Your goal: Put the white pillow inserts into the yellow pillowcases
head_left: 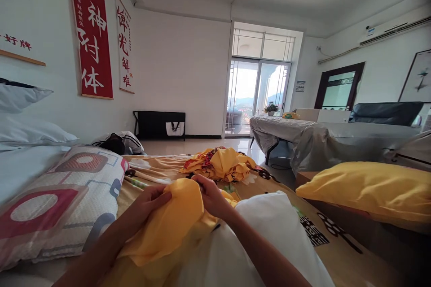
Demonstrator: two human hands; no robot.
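Observation:
Both my hands grip a yellow pillowcase that lies over a white pillow on the bed in front of me. My left hand pinches the cloth's left edge, fingers closed. My right hand holds its top edge, fingers curled round the fabric. A heap of crumpled yellow cloth lies further down the bed beyond my hands.
A patterned pillow in clear plastic lies at my left, white pillows behind it. A yellow pillow rests at the right. A table under a grey cover and a glass balcony door stand further off.

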